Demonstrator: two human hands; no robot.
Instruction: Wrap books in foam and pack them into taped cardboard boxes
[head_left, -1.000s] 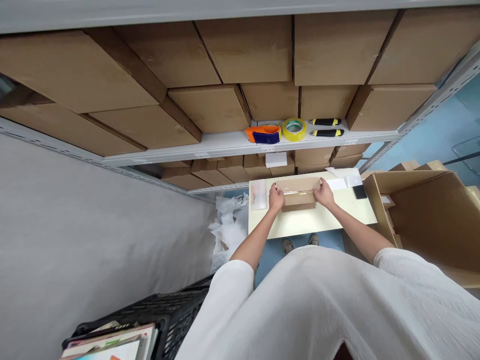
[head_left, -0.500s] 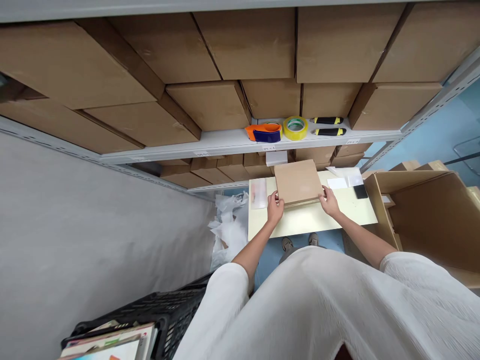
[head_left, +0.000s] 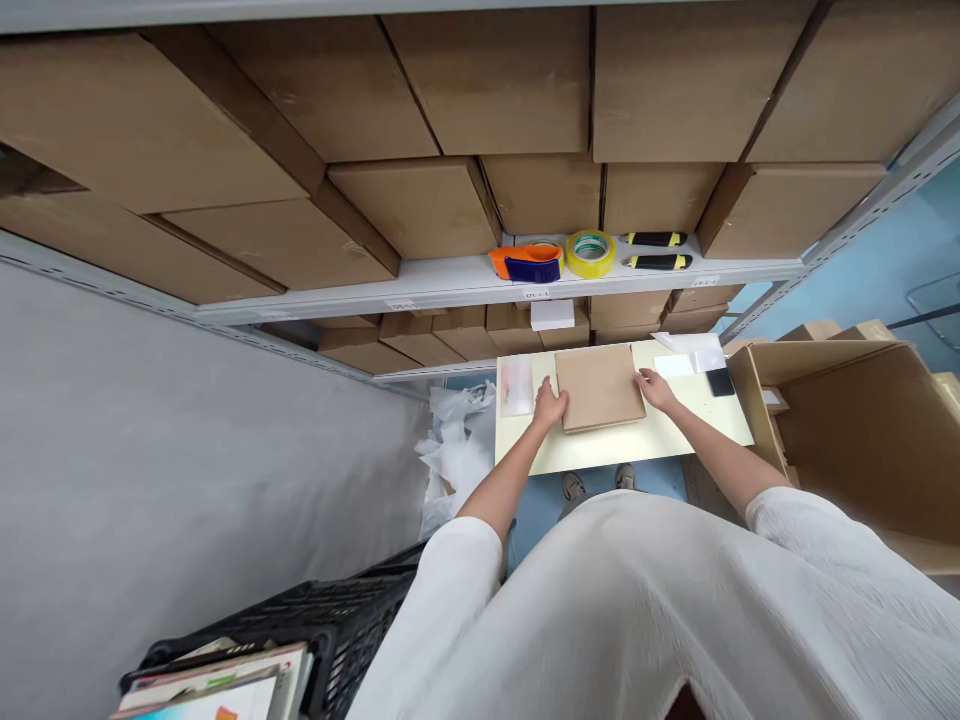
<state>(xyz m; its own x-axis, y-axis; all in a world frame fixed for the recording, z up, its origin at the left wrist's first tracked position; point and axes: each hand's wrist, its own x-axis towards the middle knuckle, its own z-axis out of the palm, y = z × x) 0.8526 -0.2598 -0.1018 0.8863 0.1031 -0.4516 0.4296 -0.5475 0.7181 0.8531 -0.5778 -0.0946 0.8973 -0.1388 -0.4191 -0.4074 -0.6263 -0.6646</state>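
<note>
A flat brown cardboard box (head_left: 600,388) lies closed on the pale yellow table (head_left: 577,458), its front edge toward me. At its left side is my left hand (head_left: 550,402), fingers stretched and apart, the thumb close against the box edge. My right hand (head_left: 655,388) is at the right edge with its fingers drawn together on the box near the far corner. Left of the box lies a clear plastic sleeve (head_left: 516,387). On the right of the table are a white card (head_left: 673,366), clear plastic bags (head_left: 705,350) and a small black flat item (head_left: 720,382).
Ahead, a metal shelf (head_left: 450,284) holds stacked cartons (head_left: 517,85), an orange-and-blue tape dispenser (head_left: 529,263), yellow tape (head_left: 590,254) and two box cutters (head_left: 658,262). A large open carton (head_left: 862,430) stands right. Crumpled white wrapping (head_left: 457,460) and a black crate (head_left: 352,640) are left.
The box has come down flat onto the table and nearer to me. My left hand has loosened its grip and opened beside it; my right hand has shifted slightly along its edge.
</note>
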